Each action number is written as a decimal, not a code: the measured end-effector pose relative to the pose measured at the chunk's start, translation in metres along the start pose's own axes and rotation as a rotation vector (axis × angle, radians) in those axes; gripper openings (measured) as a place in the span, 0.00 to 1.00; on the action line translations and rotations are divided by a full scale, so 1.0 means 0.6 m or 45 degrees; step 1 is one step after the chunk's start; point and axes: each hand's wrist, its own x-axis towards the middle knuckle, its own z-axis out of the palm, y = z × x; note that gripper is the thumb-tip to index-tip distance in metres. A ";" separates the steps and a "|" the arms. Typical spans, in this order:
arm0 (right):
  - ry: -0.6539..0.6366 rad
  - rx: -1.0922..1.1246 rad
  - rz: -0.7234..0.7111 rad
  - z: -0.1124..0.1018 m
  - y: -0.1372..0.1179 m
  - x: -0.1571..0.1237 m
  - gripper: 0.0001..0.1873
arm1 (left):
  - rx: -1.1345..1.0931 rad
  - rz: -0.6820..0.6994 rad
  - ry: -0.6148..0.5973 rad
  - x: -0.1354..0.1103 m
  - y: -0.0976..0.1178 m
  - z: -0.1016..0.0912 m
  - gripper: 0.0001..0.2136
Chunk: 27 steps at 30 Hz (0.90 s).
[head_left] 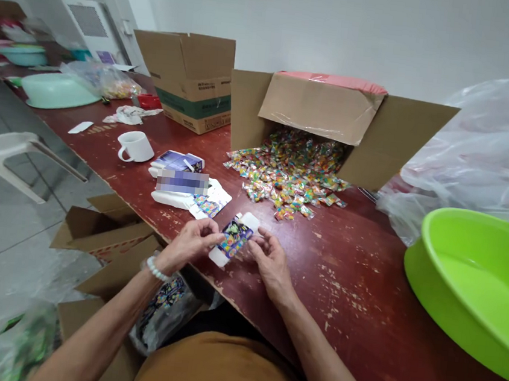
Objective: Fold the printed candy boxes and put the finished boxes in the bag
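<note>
A small printed candy box [236, 234], dark blue with bright colours and white end flaps, is held just above the red table. My left hand [195, 242] pinches its left edge between thumb and fingers. At its right side, my right hand [269, 260] has thumb and fingertips closed on the edge near the upper white flap. Behind the box lies a stack of flat printed cartons [178, 164], part of it blurred out. Small wrapped candies [292, 176] spill toward my hands from a cardboard box [393, 141] lying on its side.
A white mug [136, 146] stands left of the carton stack, and a brown carton [193, 84] behind it. A green basin [464, 309] sits at right beside clear plastic bags [485, 154]. Open cardboard boxes [105, 229] and a white stool [17, 150] are beyond the table's left edge [101, 180].
</note>
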 end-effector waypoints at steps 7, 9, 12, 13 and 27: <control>-0.267 0.239 0.119 -0.016 -0.050 -0.026 0.16 | -0.838 -0.289 -0.876 -0.045 -0.013 0.070 0.29; -0.447 0.319 0.213 -0.023 -0.055 -0.042 0.19 | -0.947 -0.268 -1.016 -0.046 -0.025 0.079 0.32; -0.562 0.333 0.262 -0.027 -0.057 -0.057 0.23 | -0.949 -0.216 -0.988 -0.048 -0.033 0.088 0.28; -0.544 0.291 0.232 -0.027 -0.057 -0.060 0.24 | -0.905 -0.194 -0.947 -0.050 -0.031 0.090 0.26; 0.039 -0.630 -0.504 -0.019 -0.078 -0.074 0.28 | -0.474 -0.077 -0.706 -0.061 0.011 0.103 0.17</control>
